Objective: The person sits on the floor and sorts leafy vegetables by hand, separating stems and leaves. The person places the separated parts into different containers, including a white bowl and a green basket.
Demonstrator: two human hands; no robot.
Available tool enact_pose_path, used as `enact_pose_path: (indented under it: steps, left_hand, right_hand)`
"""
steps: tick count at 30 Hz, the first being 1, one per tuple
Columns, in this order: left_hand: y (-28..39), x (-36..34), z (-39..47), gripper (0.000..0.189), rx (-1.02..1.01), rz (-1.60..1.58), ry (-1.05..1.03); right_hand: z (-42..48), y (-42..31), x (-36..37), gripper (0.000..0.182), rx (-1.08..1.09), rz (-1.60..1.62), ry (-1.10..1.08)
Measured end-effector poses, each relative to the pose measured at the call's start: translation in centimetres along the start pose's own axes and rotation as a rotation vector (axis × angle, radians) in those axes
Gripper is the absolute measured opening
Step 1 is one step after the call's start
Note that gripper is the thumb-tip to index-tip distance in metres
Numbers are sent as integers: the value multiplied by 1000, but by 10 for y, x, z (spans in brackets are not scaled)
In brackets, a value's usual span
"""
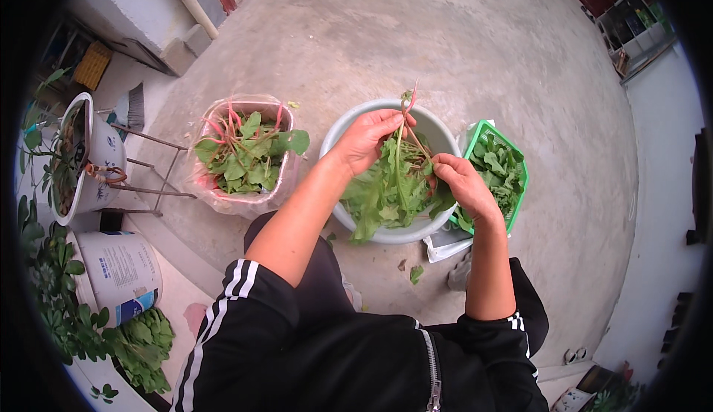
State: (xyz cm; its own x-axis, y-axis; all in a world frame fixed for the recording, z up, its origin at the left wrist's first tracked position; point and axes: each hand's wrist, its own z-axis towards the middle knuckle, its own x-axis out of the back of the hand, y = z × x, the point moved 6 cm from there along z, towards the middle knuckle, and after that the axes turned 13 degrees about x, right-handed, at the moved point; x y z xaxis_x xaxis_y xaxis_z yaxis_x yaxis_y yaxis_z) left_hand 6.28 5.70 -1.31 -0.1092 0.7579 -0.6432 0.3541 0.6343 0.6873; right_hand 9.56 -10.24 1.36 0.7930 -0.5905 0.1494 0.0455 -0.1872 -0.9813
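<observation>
Over a grey plastic basin [396, 236], my left hand [370, 136] grips a leafy plant [396, 172] by its stems, with a thin pink root pointing up above the fingers. My right hand [459, 181] pinches a leaf or stem at the plant's right side; exactly what lies between its fingers is partly hidden. More leaves and reddish stems lie in the basin. To the left stands a plastic-lined pink tub [289, 156] with leafy plants and pink roots [217, 128]. A green plastic basket [522, 189] of loose green leaves [493, 161] stands right of the basin, beside my right hand.
At left are a potted plant in a white pot [106, 156] on a metal stand [161, 192], a white bucket [125, 273] and leafy greens [146, 345]. A white plastic bag [445, 250] lies under the basket. Fallen leaves [416, 274] lie on the concrete floor [384, 39].
</observation>
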Motion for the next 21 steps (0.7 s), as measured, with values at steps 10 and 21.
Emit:
enact_pose_path:
  steps: [10,21]
  left_hand:
    - [0,8,-1,19,-99,-78,131]
    - [-7,-10,-2,21,-67,-7,83]
  right_hand:
    - [-13,21,39,22,115,69,726]
    - [19,-10,-7,22,216,-313,310]
